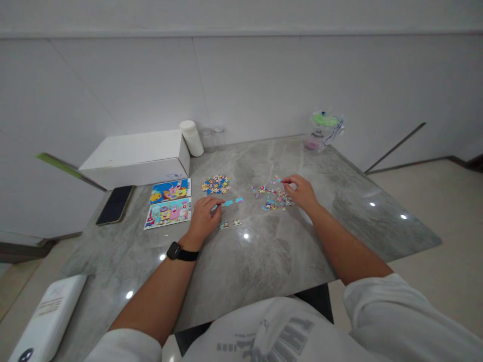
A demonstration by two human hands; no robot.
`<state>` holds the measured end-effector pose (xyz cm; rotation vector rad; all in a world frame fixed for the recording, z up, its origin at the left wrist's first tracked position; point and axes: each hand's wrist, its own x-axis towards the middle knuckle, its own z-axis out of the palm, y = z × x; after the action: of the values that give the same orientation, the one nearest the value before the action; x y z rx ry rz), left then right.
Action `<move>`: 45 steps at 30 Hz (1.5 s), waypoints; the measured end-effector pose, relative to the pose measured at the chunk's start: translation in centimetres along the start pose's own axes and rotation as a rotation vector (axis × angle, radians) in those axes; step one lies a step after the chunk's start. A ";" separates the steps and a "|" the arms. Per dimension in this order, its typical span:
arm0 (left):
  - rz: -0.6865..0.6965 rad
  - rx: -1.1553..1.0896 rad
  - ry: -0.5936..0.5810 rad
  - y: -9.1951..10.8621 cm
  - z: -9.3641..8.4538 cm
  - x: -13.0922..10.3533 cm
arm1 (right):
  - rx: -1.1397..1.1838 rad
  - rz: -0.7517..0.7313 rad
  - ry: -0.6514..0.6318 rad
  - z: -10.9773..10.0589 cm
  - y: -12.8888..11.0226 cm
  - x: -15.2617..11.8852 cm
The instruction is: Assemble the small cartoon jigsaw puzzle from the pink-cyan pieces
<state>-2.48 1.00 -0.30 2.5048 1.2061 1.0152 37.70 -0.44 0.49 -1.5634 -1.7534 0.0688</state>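
Curling over the left end of a row of light-blue puzzle pieces [228,203], the left hand [204,218] is bringing its thumb and index tip close together on the end piece; whether they are pinching it or only pressing it down, I cannot tell. To the right, the right hand [302,192] is drawing thumb and index together at a small piece [277,179] beyond the far side of a mixed heap [281,199]; how firmly they are gripping it is too small to tell.

The pieces are looking light, thin and fairly stiff, likely card, so they are probably sliding easily on the smooth tabletop [264,261]. Opposite side edges are offering the best hold, while the narrow tabs are probably bending under a hard squeeze.

2 small clusters [237,221] [224,225] are lying on the near side of the row, and a blue-and-yellow pile [216,184] is sitting on its far side. 2 picture cards [170,191] [168,215] are bordering the left hand's space on the left, with a white box [136,168] beyond them. Grey surface is stretching between both forearms to the near table edge, giving them room to draw back, and more is running right of the heap.
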 end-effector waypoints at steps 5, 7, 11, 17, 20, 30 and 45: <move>0.005 -0.019 -0.001 -0.6 0.2 0.1 | -0.043 -0.147 -0.152 1.2 0.8 -1.0; 0.004 -0.021 0.001 -0.7 0.2 0.1 | -0.036 -0.219 -0.242 1.6 0.8 -1.0; -0.003 -0.023 0.002 -0.7 0.0 0.2 | -0.038 -0.284 -0.373 1.9 1.0 -1.1; -0.030 -0.022 -0.006 -0.7 0.1 0.2 | -0.064 -0.252 -0.365 1.3 2.4 -1.0; -0.036 -0.023 -0.014 -0.8 0.2 0.1 | -0.083 -0.213 -0.343 1.1 2.7 -1.0; -0.034 -0.030 -0.012 -0.8 0.2 0.2 | -0.008 -0.262 -0.359 1.7 2.1 -1.1; -0.051 -0.047 -0.028 -0.5 0.2 0.4 | 0.050 -0.262 -0.358 1.5 1.3 -1.1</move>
<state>-2.53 1.64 -0.44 2.4321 1.2170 0.9812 37.87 -0.47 -1.76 -1.3324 -2.2039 0.2752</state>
